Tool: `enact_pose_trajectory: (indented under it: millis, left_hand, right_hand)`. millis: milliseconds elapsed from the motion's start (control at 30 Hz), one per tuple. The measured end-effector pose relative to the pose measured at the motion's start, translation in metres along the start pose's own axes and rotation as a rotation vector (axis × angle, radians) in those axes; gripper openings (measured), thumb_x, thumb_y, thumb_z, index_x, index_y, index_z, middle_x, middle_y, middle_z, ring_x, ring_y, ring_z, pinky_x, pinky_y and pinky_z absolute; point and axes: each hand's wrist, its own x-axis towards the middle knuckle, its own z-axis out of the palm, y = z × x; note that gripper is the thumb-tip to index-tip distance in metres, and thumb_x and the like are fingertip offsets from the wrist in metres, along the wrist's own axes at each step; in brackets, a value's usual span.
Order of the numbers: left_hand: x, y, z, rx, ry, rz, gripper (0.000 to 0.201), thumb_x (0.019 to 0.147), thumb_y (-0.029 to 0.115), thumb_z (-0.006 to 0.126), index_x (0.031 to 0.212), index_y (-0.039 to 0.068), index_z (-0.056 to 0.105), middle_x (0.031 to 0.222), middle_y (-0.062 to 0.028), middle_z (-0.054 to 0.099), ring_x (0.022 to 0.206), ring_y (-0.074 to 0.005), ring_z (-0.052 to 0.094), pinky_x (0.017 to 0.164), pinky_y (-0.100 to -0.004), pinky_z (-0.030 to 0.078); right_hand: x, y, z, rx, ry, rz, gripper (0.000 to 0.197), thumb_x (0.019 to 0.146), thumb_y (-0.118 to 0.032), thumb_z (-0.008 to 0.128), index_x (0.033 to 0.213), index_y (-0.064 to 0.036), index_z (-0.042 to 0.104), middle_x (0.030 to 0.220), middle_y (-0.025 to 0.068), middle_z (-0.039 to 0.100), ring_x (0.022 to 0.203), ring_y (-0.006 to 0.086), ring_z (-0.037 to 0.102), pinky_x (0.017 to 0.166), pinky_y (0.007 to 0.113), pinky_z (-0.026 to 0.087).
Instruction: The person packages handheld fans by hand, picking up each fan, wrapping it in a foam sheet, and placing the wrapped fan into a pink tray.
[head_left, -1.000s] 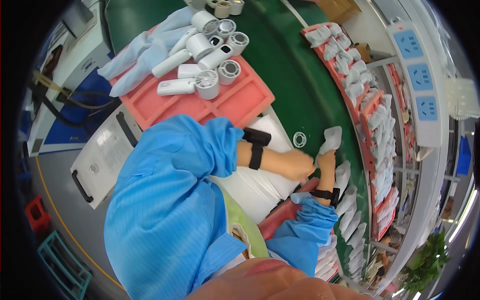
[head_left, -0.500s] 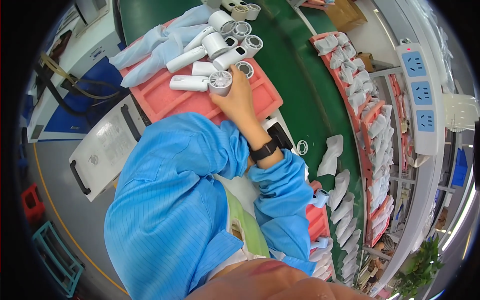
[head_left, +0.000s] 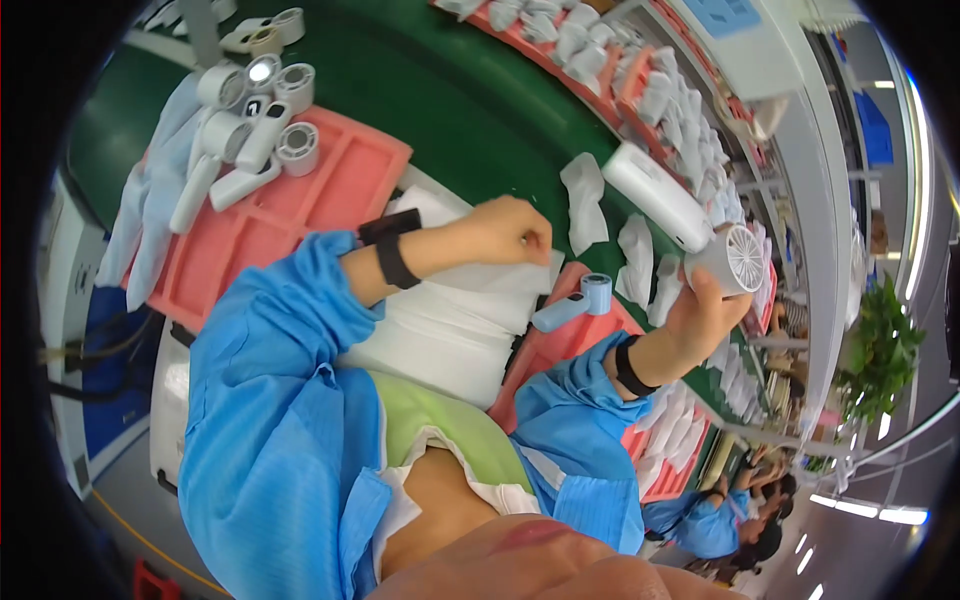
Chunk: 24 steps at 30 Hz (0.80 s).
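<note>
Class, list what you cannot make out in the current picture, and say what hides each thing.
All in the head view:
Right hand: some fingers, hidden behind the white fan it holds.
Left hand: whether its curled fingers hold anything; the hand itself hides this.
White wrapper: its contents, covered by the wrapping.
Light-blue panel: its upper part, cut off by the top edge.
Co-worker in blue: hand details, too small.

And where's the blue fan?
Right of centre in the head view, the blue fan lies on a pink tray, between left hand and right hand.
</note>
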Motion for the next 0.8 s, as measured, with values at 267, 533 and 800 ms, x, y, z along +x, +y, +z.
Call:
enact_pose_trajectory:
  millis: [267, 533, 800]
  left_hand:
    - [-0.01, 0.051, -0.045, 0.0, 0.132, 0.005, 0.01, 0.082, 0.014, 0.07, 0.081, 0.005, 0.067, 0.075, -0.0008, 0.063, 0.064, -0.0101, 0.058, 0.056, -0.0253, 0.045]
    - [-0.025, 0.086, -0.047, -0.759, 0.52, 0.027, 0.011, 0.085, 0.012, 0.068, 0.082, 0.002, 0.066, 0.081, -0.0025, 0.065, 0.074, -0.0077, 0.057, 0.064, -0.0257, 0.045]
    - [-0.032, 0.076, -0.03, -0.211, 0.526, 0.24, 0.012, 0.082, 0.003, 0.066, 0.094, 0.001, 0.066, 0.082, -0.0043, 0.063, 0.078, -0.0142, 0.061, 0.067, -0.0274, 0.046]
  right_hand:
    - [-0.016, 0.01, -0.048, -0.254, -0.102, 0.147, 0.059, 0.06, -0.004, 0.068, 0.116, 0.0063, 0.054, 0.105, 0.013, 0.061, 0.094, 0.0213, 0.061, 0.085, 0.031, 0.048]
    - [-0.034, 0.041, 0.062, -0.462, -0.439, -0.198, 0.062, 0.057, 0.0, 0.074, 0.117, 0.0001, 0.058, 0.107, 0.0115, 0.056, 0.096, 0.0208, 0.057, 0.083, 0.03, 0.047]
    - [-0.039, 0.066, 0.082, -0.503, -0.307, -0.327, 0.073, 0.055, 0.001, 0.078, 0.126, -0.0027, 0.059, 0.106, 0.0131, 0.055, 0.096, 0.0246, 0.056, 0.081, 0.032, 0.047]
